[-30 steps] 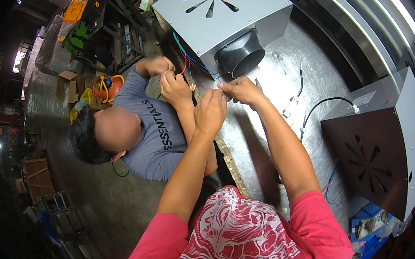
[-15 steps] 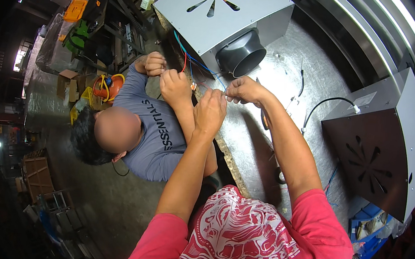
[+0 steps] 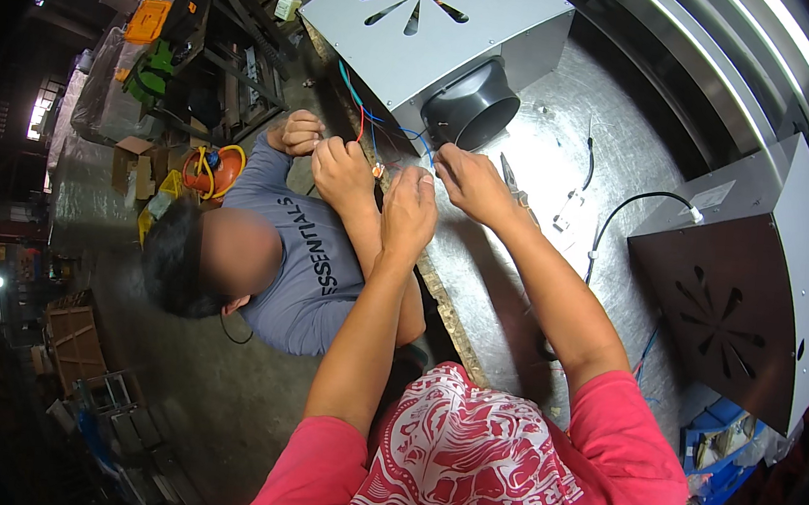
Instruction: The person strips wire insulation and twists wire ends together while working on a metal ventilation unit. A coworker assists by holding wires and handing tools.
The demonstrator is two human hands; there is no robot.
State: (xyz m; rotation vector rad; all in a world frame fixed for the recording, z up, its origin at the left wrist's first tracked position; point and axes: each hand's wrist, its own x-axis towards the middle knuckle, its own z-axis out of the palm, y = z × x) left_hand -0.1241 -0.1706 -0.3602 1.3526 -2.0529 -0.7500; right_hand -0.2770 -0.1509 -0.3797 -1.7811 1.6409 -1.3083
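Note:
My left hand (image 3: 411,209) is closed in a pinch at the table's edge, where a thin blue wire (image 3: 429,150) runs down to its fingertips. My right hand (image 3: 479,187) is just to the right, fingers bent together beside the same wire; whatever they hold is too small to make out. Blue, green and red wires come out from under a grey metal housing (image 3: 425,35) with a black round duct collar (image 3: 473,101). A co-worker's hands (image 3: 339,170) are closed beside the red wire (image 3: 360,124). A small orange-and-clear connector (image 3: 378,170) sits between those hands and my left one.
Pliers (image 3: 511,177) lie on the metal tabletop (image 3: 561,92) just beyond my right hand. A second housing (image 3: 733,284) with a black cable (image 3: 612,219) stands at right. The co-worker in a grey shirt (image 3: 312,253) is close on my left. A blue bin (image 3: 721,453) is at lower right.
My right hand has moved up and slightly apart from the left, turning at the wrist and uncovering the pliers. The blue wire has shifted with it. The co-worker's hands stay nearly still.

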